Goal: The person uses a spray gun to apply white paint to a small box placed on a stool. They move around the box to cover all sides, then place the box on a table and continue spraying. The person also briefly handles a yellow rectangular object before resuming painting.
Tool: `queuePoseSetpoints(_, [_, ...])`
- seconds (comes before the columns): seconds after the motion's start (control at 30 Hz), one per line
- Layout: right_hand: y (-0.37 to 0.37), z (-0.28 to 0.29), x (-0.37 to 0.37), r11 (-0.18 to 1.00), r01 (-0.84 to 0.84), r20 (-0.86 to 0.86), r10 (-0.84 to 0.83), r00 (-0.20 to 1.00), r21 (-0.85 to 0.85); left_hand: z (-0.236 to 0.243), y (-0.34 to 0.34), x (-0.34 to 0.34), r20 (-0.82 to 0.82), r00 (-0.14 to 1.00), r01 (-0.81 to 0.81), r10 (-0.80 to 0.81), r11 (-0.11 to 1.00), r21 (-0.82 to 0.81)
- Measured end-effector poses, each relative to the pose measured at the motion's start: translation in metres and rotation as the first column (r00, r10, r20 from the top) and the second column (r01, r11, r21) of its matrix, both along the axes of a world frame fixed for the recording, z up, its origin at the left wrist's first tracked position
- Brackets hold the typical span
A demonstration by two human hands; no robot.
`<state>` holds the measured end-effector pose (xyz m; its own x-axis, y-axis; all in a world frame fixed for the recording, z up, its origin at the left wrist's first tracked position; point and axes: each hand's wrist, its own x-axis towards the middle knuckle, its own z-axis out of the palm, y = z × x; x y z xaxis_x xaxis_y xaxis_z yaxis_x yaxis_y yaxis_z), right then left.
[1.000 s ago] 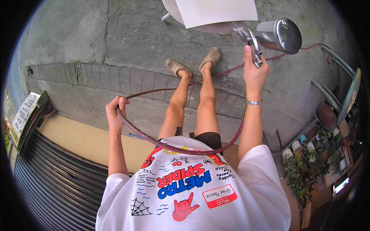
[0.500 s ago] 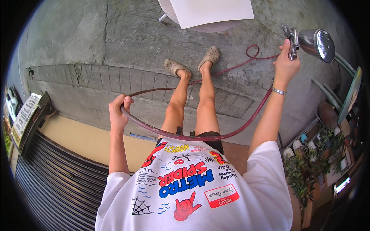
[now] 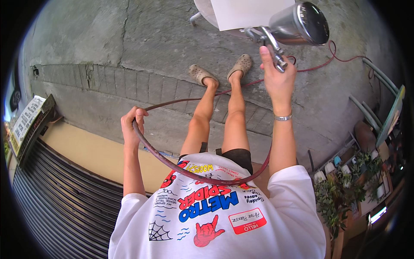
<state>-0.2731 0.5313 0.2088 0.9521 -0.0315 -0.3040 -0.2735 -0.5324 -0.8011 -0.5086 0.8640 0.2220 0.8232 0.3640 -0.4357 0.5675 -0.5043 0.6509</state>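
My right hand is closed round the handle of a silver spray gun with a round metal cup on top. The gun is held out in front of me, its nozzle end toward the left, close to the near edge of a white sheet. My left hand is wrapped round a dark red hose. From there the hose droops in a loop across my shirt and rises to my right forearm, where its upper end is hidden. Another stretch runs behind my legs to the right.
Under the sheet is a round pale table, partly out of frame. Potted plants and leaning green pipes stand at the right. A slatted dark shutter and a signboard are at the left. Cracked concrete floor lies ahead.
My right hand has swung left with the spray gun, bringing it near the sheet. The hose loop hangs lower over my shirt. My left hand has hardly moved.
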Motion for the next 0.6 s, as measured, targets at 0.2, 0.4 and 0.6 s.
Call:
queuePoseSetpoints(0.2, [0.038, 0.002, -0.025, 0.972, -0.19, -0.04, 0.197, 0.98, 0.14, -0.001, 0.006, -0.005, -0.015, 1.0, -0.024, 0.025, 1.0, 0.008])
queuePoseSetpoints(0.4, [0.049, 0.005, -0.028, 0.959, -0.253, -0.011, 0.257, 0.966, 0.126, -0.002, 0.01, -0.005, -0.027, 0.999, -0.017, 0.017, 1.0, -0.011])
queuePoseSetpoints(0.6, [-0.013, -0.005, 0.015, 0.983, 0.003, -0.074, -0.017, 0.997, -0.184, -0.002, 0.008, -0.003, -0.037, 0.999, 0.002, -0.002, 1.0, -0.023])
